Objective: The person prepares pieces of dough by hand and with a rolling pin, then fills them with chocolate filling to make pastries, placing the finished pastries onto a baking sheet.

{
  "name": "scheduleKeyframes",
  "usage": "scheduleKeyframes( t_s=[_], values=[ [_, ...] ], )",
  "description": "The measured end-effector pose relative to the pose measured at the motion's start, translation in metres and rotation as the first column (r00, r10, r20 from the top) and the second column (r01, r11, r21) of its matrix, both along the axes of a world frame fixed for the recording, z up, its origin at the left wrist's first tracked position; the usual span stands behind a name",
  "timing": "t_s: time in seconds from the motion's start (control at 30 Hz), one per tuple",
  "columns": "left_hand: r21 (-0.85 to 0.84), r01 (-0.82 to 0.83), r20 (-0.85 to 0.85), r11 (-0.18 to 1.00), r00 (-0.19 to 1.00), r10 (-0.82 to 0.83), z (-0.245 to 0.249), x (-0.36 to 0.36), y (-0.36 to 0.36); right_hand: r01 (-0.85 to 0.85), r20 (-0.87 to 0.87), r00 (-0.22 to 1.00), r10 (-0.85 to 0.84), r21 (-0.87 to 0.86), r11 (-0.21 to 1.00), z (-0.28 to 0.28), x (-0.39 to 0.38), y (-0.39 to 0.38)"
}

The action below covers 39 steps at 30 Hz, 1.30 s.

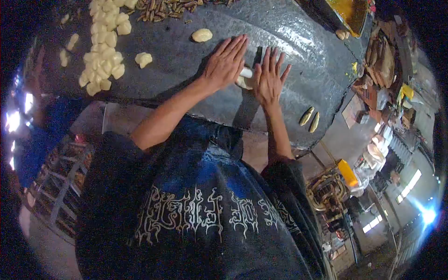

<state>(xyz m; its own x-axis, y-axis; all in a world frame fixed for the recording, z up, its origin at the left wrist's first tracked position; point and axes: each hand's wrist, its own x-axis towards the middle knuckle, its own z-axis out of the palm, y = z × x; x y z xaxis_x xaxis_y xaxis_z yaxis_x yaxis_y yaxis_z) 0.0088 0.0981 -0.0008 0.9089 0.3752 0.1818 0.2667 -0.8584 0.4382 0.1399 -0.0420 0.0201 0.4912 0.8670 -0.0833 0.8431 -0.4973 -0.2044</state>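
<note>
A person's left hand (226,63) and right hand (269,77) lie palms down and side by side on a dark tabletop (186,79), fingers stretched out and slightly fanned. A pale dough roll (245,74) sits under and between them, near the tabletop's front edge; neither hand pinches it. To the left, well apart, a pile (103,44) of dough chunks runs along the surface, with a stray chunk (143,59) beside it. A single lump (202,35) rests just beyond the left hand. Two shaped fingers of dough (310,119) lie together by the right edge. Brown sticks (163,9) heap at the far side.
</note>
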Motion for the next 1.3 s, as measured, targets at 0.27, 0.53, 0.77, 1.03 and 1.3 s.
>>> scheduleKeyframes(
  t_s=[0.27, 0.53, 0.77, 1.03, 1.3],
  values=[
    [-0.013, -0.17, 0.196, 0.985, 0.966, 0.17, 0.013, 0.056, 0.054, -0.021, 0.09, 0.996, 0.004, 0.195, 0.981, -0.016, 0.073, 0.052],
    [-0.158, 0.228, 0.379, 0.961, 0.912, -0.155, 0.04, -0.028, 0.001, -0.117, 0.115, 0.992, 0.054, 0.65, 0.751, 0.006, 0.008, -0.039],
    [-0.293, 0.142, 0.384, 0.945, 0.923, -0.02, -0.027, -0.048, -0.048, -0.305, 0.031, 0.932, 0.36, 0.601, 0.739, -0.012, -0.019, -0.054],
    [-0.23, -0.137, 0.274, 0.964, 0.941, 0.199, -0.014, -0.039, -0.086, -0.128, -0.077, 0.972, 0.221, 0.613, 0.779, -0.024, -0.029, -0.055],
    [0.107, -0.194, 0.058, 0.975, 0.98, 0.188, 0.01, -0.013, -0.07, -0.082, -0.045, 0.994, 0.101, 0.315, 0.946, -0.017, -0.03, -0.021]
  ],
)
